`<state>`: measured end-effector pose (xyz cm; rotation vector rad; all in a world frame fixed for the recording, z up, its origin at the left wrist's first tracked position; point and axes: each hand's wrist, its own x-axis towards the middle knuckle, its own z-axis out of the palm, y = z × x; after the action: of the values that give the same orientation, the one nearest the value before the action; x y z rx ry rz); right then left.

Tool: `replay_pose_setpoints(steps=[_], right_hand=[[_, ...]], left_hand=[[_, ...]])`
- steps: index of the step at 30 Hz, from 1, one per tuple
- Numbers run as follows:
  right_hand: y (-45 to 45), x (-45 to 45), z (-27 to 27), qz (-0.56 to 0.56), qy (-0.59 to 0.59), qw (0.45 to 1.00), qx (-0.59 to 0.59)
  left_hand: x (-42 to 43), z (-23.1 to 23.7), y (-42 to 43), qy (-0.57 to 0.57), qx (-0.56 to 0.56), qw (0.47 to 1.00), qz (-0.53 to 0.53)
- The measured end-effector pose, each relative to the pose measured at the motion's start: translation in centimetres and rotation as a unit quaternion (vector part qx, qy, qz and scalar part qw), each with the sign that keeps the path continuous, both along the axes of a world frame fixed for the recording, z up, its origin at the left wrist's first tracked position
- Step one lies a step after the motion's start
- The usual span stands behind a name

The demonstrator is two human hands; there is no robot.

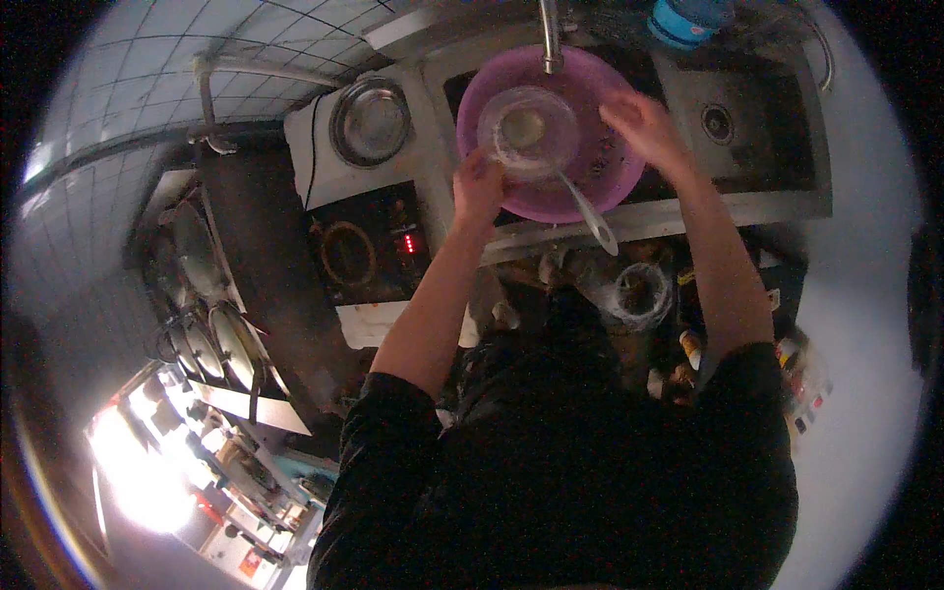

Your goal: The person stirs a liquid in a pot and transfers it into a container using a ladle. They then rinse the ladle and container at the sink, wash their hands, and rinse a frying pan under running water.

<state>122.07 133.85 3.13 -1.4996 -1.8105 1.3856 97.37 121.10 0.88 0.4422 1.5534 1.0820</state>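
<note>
A pink plastic basin (472, 96) sits in the left bowl of a sink beneath the faucet (550, 44). Within its outline is a translucent round bowl (557, 110), with something pale at its centre. My left hand (479, 188) grips the bowl's near-left rim. A pale utensil handle (590, 220) slants from the bowl across the basin's front rim; its head cannot be made out. Small dark bits (601, 158) lie in the basin on the right. Over the basin's right side, my right hand (645, 129) is empty, its fingers apart.
A round metal pan (371, 122) stands on the counter at left, behind a black cooktop (365, 247) with a lit red display. The second sink bowl (767, 133) is on the right. A blue-labelled bottle (686, 22) stands behind. A bag-lined bin (640, 295) is below.
</note>
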Motion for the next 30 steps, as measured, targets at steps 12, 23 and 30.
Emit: replay_pose_setpoints(steps=[12, 23, 30], right_hand=[[16.8, -4.6, -7.1, 0.097, -0.180, 0.970, 0.133], [2.6, -1.4, -0.2, -0.013, -0.037, 0.998, -0.043], [-8.2, 1.0, 3.4, 0.024, 0.010, 0.956, -0.292]], left_hand=[[0.7, 1.4, 1.3, 0.031, -0.021, 0.999, 0.018], [2.0, -0.1, 3.8, 0.013, 0.020, 1.000, 0.019], [4.2, -2.2, 3.6, 0.016, 0.013, 0.999, 0.050]])
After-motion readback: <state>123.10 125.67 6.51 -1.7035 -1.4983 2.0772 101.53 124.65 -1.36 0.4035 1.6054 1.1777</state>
